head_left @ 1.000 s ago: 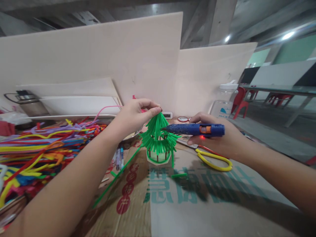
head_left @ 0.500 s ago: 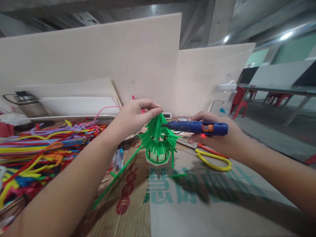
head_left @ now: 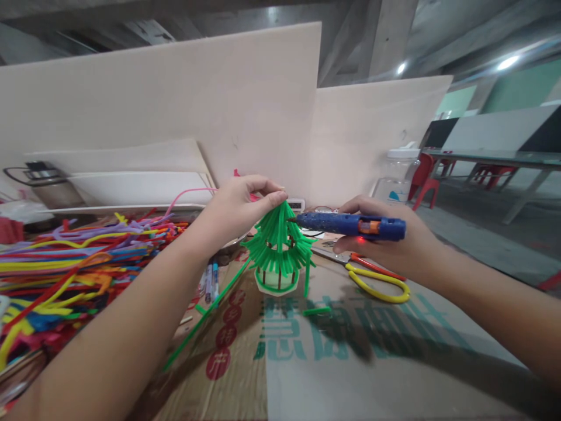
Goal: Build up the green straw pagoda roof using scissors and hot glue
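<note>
At left, a loose heap of multicoloured fuzzy craft stems (head_left: 87,251) spreads beside your forearm, presumably kept there so that the middle stays free for handling. Nearer the centre, one long, straight green fuzzy stem (head_left: 205,316) slants across the brown printed cardboard sheet (head_left: 350,386). Above it, your left hand (head_left: 245,202) pinches the peak of the small green-fringed, tiered model (head_left: 280,251) at the frame's centre; this top hold probably steadies it while leaving its sides exposed. Below right of the model lies a short green offcut (head_left: 316,311). Right of centre, your right hand (head_left: 385,234) grips the blue pen-shaped glue gun (head_left: 333,224) sideways, apparently to bring its dark nozzle level with the upper fringe; contact cannot be told. Farther right, the yellow-and-red-handled metal scissors (head_left: 379,283) lie beneath your wrist, within easy reach.
</note>
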{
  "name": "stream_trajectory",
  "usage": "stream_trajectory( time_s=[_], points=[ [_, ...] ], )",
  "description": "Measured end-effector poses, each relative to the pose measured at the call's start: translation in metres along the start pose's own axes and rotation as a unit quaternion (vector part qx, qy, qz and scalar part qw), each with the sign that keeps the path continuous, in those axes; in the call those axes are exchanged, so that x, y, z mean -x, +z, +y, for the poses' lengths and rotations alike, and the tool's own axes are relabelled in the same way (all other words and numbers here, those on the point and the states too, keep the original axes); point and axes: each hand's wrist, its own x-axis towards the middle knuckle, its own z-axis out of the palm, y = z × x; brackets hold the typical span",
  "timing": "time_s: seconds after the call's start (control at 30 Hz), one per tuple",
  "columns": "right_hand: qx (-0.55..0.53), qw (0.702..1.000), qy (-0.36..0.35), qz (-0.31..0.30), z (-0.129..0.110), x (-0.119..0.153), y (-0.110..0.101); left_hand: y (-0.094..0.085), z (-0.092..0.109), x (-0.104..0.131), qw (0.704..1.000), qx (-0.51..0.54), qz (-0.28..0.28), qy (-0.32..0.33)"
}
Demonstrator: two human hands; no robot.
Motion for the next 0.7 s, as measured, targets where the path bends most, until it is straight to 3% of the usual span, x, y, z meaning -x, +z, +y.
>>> stream_trajectory(
  time_s=[0.3, 0.7],
  points=[
    [-0.122, 0.990, 0.024, -0.073, -0.005, -0.002, -0.004, 0.000, -0.008, -0.004, 0.999, 0.021, -0.004, -0.033],
    [-0.084, 0.995, 0.013, -0.054, 0.001, -0.001, 0.000, -0.001, -0.009, -0.005, 0.999, 0.020, -0.006, -0.032]
  ],
)
